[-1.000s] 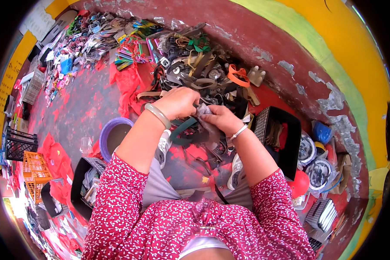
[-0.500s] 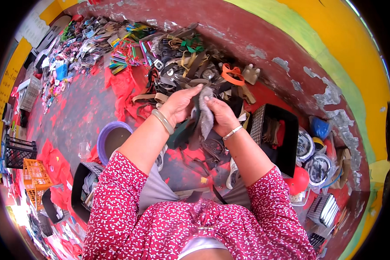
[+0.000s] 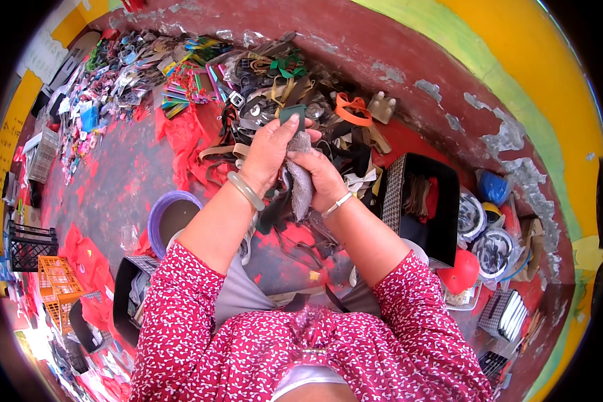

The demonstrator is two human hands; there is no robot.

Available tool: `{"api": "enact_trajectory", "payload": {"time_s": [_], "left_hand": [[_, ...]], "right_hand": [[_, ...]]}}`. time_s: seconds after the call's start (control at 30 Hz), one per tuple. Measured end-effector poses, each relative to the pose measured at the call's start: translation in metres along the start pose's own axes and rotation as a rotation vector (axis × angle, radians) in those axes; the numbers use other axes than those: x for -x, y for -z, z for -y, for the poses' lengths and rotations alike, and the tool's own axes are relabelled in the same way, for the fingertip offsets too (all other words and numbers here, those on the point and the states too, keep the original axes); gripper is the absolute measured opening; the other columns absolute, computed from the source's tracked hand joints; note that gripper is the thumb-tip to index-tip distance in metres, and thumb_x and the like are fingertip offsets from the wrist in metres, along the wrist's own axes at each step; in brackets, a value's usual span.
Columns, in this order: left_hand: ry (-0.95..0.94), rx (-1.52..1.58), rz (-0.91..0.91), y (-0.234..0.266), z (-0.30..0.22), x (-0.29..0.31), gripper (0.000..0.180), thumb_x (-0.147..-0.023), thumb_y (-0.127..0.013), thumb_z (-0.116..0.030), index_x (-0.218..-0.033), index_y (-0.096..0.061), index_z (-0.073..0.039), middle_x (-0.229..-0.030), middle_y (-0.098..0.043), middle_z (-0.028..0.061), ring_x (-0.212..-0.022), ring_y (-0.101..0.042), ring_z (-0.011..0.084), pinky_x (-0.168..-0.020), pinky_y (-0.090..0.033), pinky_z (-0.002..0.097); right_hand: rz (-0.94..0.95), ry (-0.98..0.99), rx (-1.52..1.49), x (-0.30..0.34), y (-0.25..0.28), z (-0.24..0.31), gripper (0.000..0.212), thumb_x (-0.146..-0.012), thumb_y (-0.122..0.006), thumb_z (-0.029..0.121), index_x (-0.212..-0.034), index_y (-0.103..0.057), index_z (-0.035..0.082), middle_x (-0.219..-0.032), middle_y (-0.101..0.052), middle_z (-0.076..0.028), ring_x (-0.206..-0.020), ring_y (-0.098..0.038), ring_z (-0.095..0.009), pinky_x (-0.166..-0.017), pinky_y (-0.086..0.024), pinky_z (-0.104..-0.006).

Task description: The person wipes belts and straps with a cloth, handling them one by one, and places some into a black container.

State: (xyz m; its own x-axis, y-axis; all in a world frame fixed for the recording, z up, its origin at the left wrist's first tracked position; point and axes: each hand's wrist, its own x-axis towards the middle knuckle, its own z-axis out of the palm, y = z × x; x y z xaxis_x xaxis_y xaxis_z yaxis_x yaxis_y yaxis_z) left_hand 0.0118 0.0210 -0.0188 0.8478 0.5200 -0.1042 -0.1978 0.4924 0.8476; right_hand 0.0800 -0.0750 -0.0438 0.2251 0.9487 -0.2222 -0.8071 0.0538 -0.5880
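Note:
My left hand (image 3: 266, 153) is closed on a dark green strap (image 3: 292, 115), with the thumb on top and the strap's flat end sticking out past it. Against it, my right hand (image 3: 323, 179) grips a grey fuzzy cloth (image 3: 302, 191), bunched around the strap just below my left fingers. The cloth's free end hangs down between my wrists. A dark length, likely more of the strap, drops below my hands; its middle is hidden by the cloth. Beyond my hands lies a heap of belts and straps (image 3: 275, 97).
To my left stands a purple bucket (image 3: 155, 234) holding murky liquid. On my right is a black patterned box (image 3: 445, 234) with straps inside, and a red ball-like thing (image 3: 459, 273). An orange band (image 3: 352, 115) lies by the peeling wall (image 3: 425, 124). Orange crate (image 3: 59, 281) at left.
Both hands have moved slightly left. The green strap's end now shows above my left fingers, and the cloth has come lower along it in my right hand.

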Motion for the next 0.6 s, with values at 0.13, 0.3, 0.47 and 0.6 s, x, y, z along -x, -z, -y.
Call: {"api": "enact_trajectory", "payload": {"time_s": [0.13, 0.3, 0.47, 0.6], "left_hand": [[-0.016, 0.022, -0.039, 0.002, 0.003, -0.003, 0.03, -0.088, -0.052, -0.027, -0.097, -0.055, 0.001, -0.088, -0.063, 0.0163, -0.074, -0.062, 0.0206, -0.067, -0.051, 0.0304], [-0.036, -0.1, -0.117, 0.007, 0.005, -0.005, 0.03, -0.088, -0.051, -0.026, -0.095, -0.054, 0.003, -0.086, -0.063, 0.0168, -0.078, -0.062, 0.0211, -0.068, -0.051, 0.0305], [-0.102, -0.294, -0.159, 0.013, 0.001, -0.007, 0.032, -0.089, -0.049, -0.028, -0.092, -0.055, 0.003, -0.084, -0.064, 0.0161, -0.077, -0.062, 0.0201, -0.07, -0.049, 0.0287], [-0.216, -0.27, -0.352, 0.042, -0.017, -0.024, 0.029, -0.09, -0.043, -0.024, -0.089, -0.058, 0.001, -0.083, -0.064, 0.0133, -0.076, -0.061, 0.0194, -0.077, -0.046, 0.0298]], "right_hand": [[0.059, -0.122, 0.066, -0.002, 0.011, 0.009, 0.015, -0.08, -0.06, 0.015, -0.089, -0.057, 0.003, -0.073, -0.06, -0.008, -0.061, -0.059, -0.017, -0.056, -0.05, -0.0287], [0.005, -0.216, 0.124, 0.004, 0.002, 0.01, 0.019, -0.079, -0.064, 0.02, -0.083, -0.058, 0.002, -0.068, -0.06, -0.007, -0.056, -0.059, -0.017, -0.053, -0.049, -0.0276], [0.075, -0.314, 0.174, 0.01, 0.003, 0.008, 0.017, -0.078, -0.066, 0.018, -0.086, -0.06, 0.004, -0.073, -0.061, -0.004, -0.064, -0.059, -0.015, -0.059, -0.048, -0.0263], [0.123, -0.44, 0.188, 0.036, -0.02, -0.023, 0.017, -0.08, -0.063, 0.017, -0.08, -0.059, 0.001, -0.068, -0.06, -0.007, -0.051, -0.058, -0.017, -0.047, -0.049, -0.029]]}}
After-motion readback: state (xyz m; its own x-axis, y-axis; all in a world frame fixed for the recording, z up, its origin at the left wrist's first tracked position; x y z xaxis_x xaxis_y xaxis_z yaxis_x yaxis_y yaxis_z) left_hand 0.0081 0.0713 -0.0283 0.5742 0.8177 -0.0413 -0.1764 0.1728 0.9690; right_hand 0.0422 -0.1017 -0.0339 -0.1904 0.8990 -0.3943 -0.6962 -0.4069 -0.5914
